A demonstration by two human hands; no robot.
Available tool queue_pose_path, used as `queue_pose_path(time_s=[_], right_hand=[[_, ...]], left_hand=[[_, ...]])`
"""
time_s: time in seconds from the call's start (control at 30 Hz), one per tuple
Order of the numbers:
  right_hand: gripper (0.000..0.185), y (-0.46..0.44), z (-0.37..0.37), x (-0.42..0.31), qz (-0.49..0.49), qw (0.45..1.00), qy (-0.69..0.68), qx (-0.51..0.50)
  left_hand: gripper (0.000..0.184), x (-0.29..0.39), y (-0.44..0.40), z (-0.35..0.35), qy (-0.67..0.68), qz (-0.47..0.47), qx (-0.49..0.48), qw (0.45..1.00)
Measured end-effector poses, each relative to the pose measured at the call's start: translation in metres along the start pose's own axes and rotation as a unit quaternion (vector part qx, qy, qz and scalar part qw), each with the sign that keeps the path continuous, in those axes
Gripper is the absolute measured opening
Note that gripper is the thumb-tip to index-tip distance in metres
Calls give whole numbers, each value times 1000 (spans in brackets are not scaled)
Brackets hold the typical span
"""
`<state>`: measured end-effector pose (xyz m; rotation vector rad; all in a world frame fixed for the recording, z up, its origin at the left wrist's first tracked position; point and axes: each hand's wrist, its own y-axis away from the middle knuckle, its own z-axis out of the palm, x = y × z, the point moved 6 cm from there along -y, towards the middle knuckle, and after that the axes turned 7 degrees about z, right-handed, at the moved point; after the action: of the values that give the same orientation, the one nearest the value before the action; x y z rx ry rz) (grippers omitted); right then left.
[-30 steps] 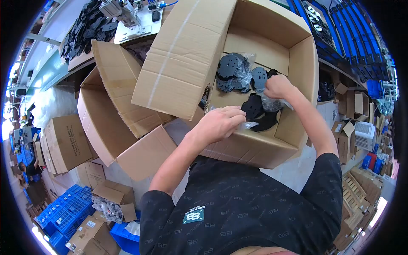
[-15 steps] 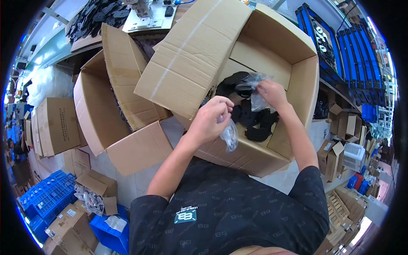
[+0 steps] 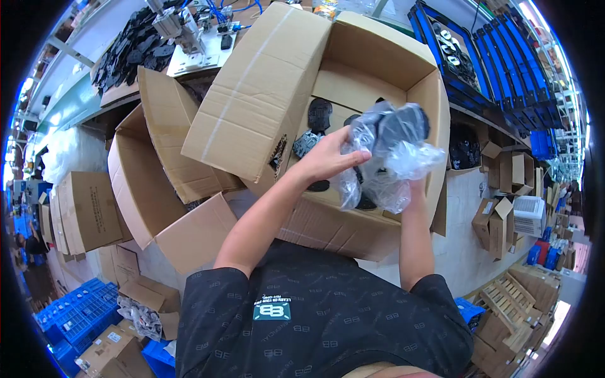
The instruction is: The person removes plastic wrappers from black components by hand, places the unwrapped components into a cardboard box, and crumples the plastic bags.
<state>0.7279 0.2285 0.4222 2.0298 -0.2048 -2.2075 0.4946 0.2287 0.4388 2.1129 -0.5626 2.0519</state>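
Above the open cardboard box [image 3: 435, 94], my left hand [image 3: 331, 154] is closed on clear plastic wrap, its thumb pointing right. A clear plastic bag [image 3: 403, 160] with dark parts inside hangs over the box's near side. My right hand [image 3: 416, 189] is under the bag, its fingers mostly hidden by the plastic. A dark plate-like part [image 3: 320, 113] lies inside the box at the left, with a plastic-wrapped grey piece [image 3: 305, 143] below it. Other dark parts are partly hidden beneath the bag.
Another open carton [image 3: 148, 170] stands at the left. A bench at the upper left bears black parts [image 3: 135, 47] and a metal fixture [image 3: 183, 31]. Blue racks [image 3: 513, 75] are at the upper right. Blue crates [image 3: 79, 312] and small cartons [image 3: 495, 220] stand on the floor.
The bag with dark parts has come up out of the box between my hands. My right hand has moved down and beneath it; my left hand has moved rightward to the bag.
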Motion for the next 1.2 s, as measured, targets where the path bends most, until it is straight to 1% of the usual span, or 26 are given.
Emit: queue_pose_path(time_s=[0.03, 0.07, 0.17, 0.2, 0.23, 0.3, 0.37, 0.43, 0.5, 0.57, 0.6, 0.63, 0.7, 0.73, 0.77, 0.83, 0.87, 0.9, 0.93, 0.97, 1.0, 1.03, 1.1, 1.13, 1.17, 1.2], right_hand=[[27, 2, -2, 4, 13, 999, 37, -8], [27, 5, -3, 9, 27, 997, 74, -17], [25, 8, 1, 23, 67, 979, 184, -54], [20, 16, 18, 8, 101, 987, 93, -86], [20, 19, 17, -1, 102, 987, 89, -87], [18, 24, 3, -4, 124, 923, 362, -42], [17, 25, -7, -6, 78, 929, 361, -29], [17, 29, -11, -13, 58, 977, 204, -31], [17, 36, -9, -28, 23, 968, 251, -21], [17, 43, -13, -46, -9, 955, 297, -12], [17, 46, -21, -52, 10, 951, 309, 4], [18, 50, -29, -52, 31, 947, 321, 20], [23, 62, -39, -55, -2, 947, 317, 53], [24, 70, -45, -54, 26, 938, 341, 51], [26, 77, -51, -52, 51, 928, 365, 48], [31, 95, -61, -38, 33, 947, 317, 48], [28, 106, -64, -37, 7, 970, 241, 40], [28, 116, -65, -36, -18, 986, 164, 31], [28, 126, -67, -28, -18, 986, 163, 29], [26, 137, -70, -27, -87, 983, 153, 45], [26, 146, -72, -28, -156, 975, 142, 63], [26, 148, -73, -24, -155, 976, 142, 65], [25, 156, -83, -24, -195, 965, 88, 155], [25, 153, -83, -23, -170, 966, 78, 177], [25, 147, -74, -30, -168, 967, 78, 174], [23, 142, -57, -47, -235, 952, 109, 160]], left_hand=[[50, 6, -1, 5, 34, 11, 13, 999], [39, -1, -2, 6, 6, -33, 33, 999], [29, 2, 4, 5, -46, -21, 68, 996], [29, 9, 8, 5, -76, -54, 52, 994], [29, 9, 9, 3, -80, -56, 51, 994], [35, 14, 12, -6, -198, -14, 94, 976], [39, 21, 13, -10, -209, 35, 118, 970], [40, 23, 12, -6, -241, -73, 50, 966], [33, 6, 9, -6, -289, -39, 42, 956], [24, 11, 9, -8, -370, 111, 100, 917], [29, 14, 5, -7, -450, 20, 57, 891], [29, 19, 1, -3, -450, 16, 53, 891], [44, 5, -12, 19, -488, -51, -117, 863], [54, -20, -17, 32, -546, -89, -204, 807], [54, -35, -20, 41, -547, -91, -206, 806], [47, -76, -15, 66, -621, -81, -389, 675], [47, -102, -16, 69, -621, -83, -388, 676], [44, -132, -15, 76, -632, -46, -429, 644], [40, -140, -15, 82, -639, -8, -470, 609], [40, -148, -17, 80, -638, -10, -470, 610], [37, -138, -21, 80, -568, 29, -457, 684], [35, -124, -23, 79, -490, 67, -441, 749], [29, -53, -31, 67, -406, 113, -341, 840], [29, -21, -32, 62, -354, 130, -290, 880], [28, 7, -29, 59, -278, 100, -274, 915], [26, 33, -25, 57, -200, 71, -252, 944]])
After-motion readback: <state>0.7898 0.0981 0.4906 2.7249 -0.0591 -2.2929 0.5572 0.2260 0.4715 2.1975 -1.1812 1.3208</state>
